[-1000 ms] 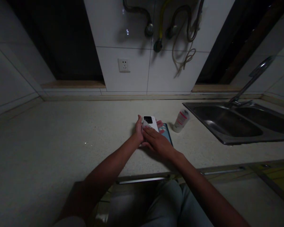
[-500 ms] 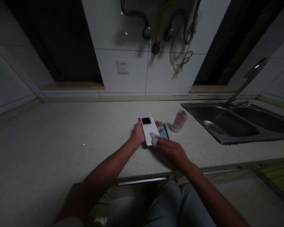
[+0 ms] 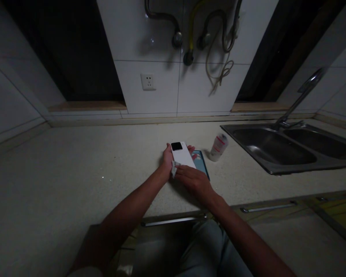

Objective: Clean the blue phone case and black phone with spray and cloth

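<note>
Head view: the pale desk bears everything in use, with the steel sink set into it on the right. The left hand is the supporting grip: it grasps the phone from below, thumb along one edge and fingertips past the other, probably so that the white back faces up and stays steady under pressure. The right hand grasps the wipe, fingers laid flat over the phone's lower end, likely to spread the push. The cup stands near the sink, apart from the hands. The blue case lies just beside the phone, partly behind it. Smallest, the crumpled wipe sticks out beyond the right fingertips at the phone's left edge.
</note>
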`<action>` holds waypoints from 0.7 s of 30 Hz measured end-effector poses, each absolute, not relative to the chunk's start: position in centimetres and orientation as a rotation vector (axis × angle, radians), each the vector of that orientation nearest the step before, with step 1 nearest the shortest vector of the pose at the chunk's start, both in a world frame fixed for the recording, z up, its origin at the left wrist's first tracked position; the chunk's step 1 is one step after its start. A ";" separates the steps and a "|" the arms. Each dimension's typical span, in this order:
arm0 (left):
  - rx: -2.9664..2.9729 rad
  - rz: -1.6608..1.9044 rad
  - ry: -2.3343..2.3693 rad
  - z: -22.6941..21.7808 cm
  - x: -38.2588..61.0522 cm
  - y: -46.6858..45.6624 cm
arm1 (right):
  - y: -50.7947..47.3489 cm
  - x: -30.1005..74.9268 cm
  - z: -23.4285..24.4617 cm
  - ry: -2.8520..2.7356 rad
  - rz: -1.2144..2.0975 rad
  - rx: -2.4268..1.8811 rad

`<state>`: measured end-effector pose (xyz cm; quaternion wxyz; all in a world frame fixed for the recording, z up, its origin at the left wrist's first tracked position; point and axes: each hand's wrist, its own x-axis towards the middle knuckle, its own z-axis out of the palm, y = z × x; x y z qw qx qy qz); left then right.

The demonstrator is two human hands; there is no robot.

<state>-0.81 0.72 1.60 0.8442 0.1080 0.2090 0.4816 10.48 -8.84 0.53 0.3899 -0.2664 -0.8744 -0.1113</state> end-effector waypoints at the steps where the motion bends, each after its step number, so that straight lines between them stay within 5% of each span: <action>1: 0.225 1.020 0.444 1.7 -0.9 0.8 | -8.9 10.8 0.4 -2.219 -0.265 -0.691; 14: 0.262 0.956 0.469 1.9 -1.9 1.5 | -9.1 17.4 0.3 -2.052 0.112 -1.307; 21: 0.426 0.933 0.505 2.3 -2.3 1.5 | -10.1 16.9 2.2 -1.565 0.619 -1.406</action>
